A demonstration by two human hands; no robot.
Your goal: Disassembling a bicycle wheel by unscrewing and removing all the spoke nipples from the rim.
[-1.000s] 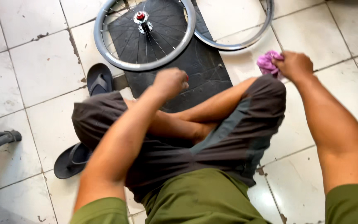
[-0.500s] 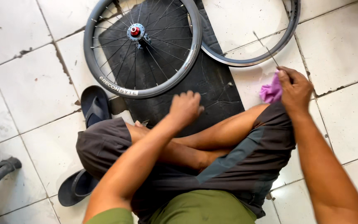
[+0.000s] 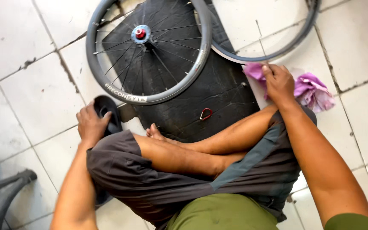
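Note:
I sit cross-legged on a tiled floor. My left hand (image 3: 91,124) lies at my left knee with its fingers curled over the edge of a black sandal (image 3: 108,111). My right hand (image 3: 278,83) reaches forward and pinches a crumpled pink cloth (image 3: 311,91) on the tiles. A spoked bicycle wheel (image 3: 150,97) with a red hub (image 3: 140,33) lies flat on a black rubber mat (image 3: 222,91) in front of my legs. A small red clip (image 3: 206,113) lies on the mat near my shin.
A second grey rim or tyre (image 3: 273,53) lies on the tiles beyond my right hand, overlapping the mat. A grey metal frame (image 3: 5,191) stands at the lower left. Part of another sandal shows under my left thigh.
My left hand has left the mat in front of my knees and moved left onto the black sandal. My right hand has stayed on the pink cloth.

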